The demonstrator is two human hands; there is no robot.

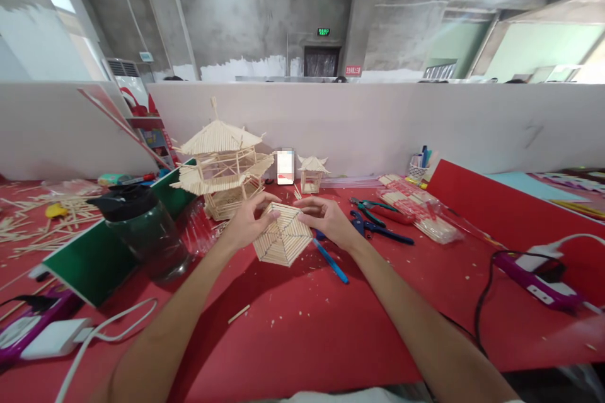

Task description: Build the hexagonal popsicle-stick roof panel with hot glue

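A pale hexagonal panel of thin wooden sticks, with dark lines running out from its middle, is held up above the red table. My left hand grips its upper left edge, thumb on the face. On the upper right edge, my right hand pinches it the same way. A blue pen lies just right of the panel. Behind my left hand stands a tiered stick pavilion; a small stick pavilion is farther back, beside an upright phone.
Pliers and a blue tool lie right of my right hand, near bagged sticks. A dark bottle and green board stand left. Power strips and cables lie at both sides. A loose stick lies in front.
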